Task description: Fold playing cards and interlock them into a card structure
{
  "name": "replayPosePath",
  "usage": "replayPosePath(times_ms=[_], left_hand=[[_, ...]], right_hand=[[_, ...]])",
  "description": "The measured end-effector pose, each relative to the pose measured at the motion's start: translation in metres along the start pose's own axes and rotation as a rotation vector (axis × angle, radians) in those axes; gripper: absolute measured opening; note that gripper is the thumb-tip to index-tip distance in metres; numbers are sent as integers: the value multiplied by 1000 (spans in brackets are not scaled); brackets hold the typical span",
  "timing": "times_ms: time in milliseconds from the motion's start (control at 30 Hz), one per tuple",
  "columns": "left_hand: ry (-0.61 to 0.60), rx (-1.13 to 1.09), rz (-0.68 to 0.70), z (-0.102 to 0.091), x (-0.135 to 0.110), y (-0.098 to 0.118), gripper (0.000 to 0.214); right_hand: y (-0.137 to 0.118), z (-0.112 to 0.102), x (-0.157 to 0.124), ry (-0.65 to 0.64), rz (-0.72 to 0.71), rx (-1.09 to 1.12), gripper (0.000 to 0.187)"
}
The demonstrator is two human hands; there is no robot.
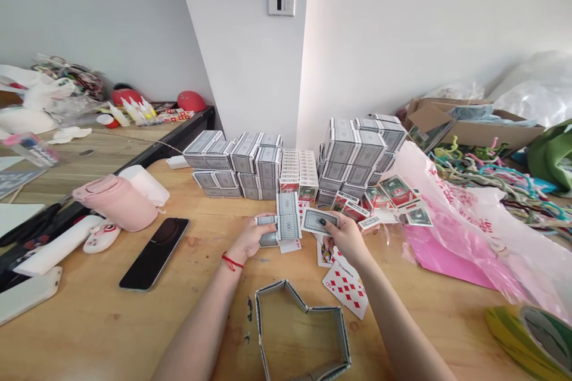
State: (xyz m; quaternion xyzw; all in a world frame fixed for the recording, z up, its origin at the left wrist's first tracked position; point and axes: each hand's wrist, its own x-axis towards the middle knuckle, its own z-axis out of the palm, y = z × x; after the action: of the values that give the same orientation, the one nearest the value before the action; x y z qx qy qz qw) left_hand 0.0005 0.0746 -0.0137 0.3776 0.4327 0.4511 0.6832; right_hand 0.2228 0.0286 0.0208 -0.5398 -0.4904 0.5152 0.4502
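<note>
Cards (288, 216) sit clasped by thumb and fingers of the left hand (248, 240), above the tabletop (201, 303), the frontmost's long axis running forward; whether they are joined, I cannot tell. The right hand (351, 238) pinches 1 card (316, 221) by its right end, long axis sideways, free end pointing left, probably to keep that edge clear. Loose face-up cards (344, 287) lie near that hand, likely for easy reach.
</note>
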Motion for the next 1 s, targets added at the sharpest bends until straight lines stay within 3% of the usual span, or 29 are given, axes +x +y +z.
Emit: replayPosePath(times_ms=[200,467,800,1000], left_hand=[[10,-23,-13,1,-3,3,37],[-1,-60,-30,2,-5,4,36],[-12,-47,-29,1,-4,4,37],[-18,-58,-34,1,-4,4,37]], right_hand=[[7,3,2,-39,-1,57,25],[0,2,1,41,-24,16,28],[4,3,3,32,10,12,26],[8,7,1,-79,55,83,28]])
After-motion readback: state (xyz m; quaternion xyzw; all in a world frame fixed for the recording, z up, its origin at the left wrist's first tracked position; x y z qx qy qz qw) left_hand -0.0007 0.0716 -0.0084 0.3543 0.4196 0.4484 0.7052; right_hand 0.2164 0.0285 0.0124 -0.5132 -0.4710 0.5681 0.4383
